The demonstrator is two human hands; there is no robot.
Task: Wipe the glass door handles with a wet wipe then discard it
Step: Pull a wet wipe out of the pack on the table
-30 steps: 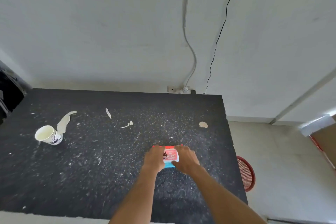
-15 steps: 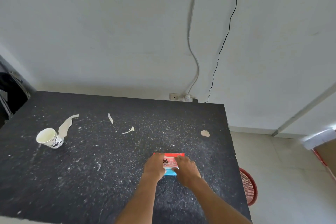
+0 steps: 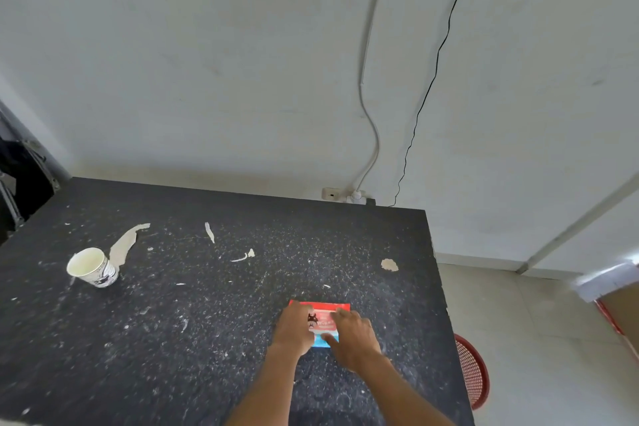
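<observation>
A red, white and blue wet wipe pack (image 3: 323, 316) lies flat on the black speckled table (image 3: 193, 315), toward its right side. My left hand (image 3: 294, 330) presses on the pack's left end. My right hand (image 3: 352, 334) rests on its right half, fingertips on the white label in the middle. Whether a wipe is pinched between the fingers cannot be seen. No glass door or handle is in view.
A paper cup (image 3: 91, 268) lies tipped at the table's left. Paper scraps (image 3: 126, 245) and dust are scattered on top. A red basket (image 3: 472, 370) sits on the floor right of the table. Cables (image 3: 371, 135) run down the wall to a socket (image 3: 330, 194).
The camera has tilted up, so the table and pack sit lower in view. My right fingers have shifted slightly over the pack's label; the pack stays in place.
</observation>
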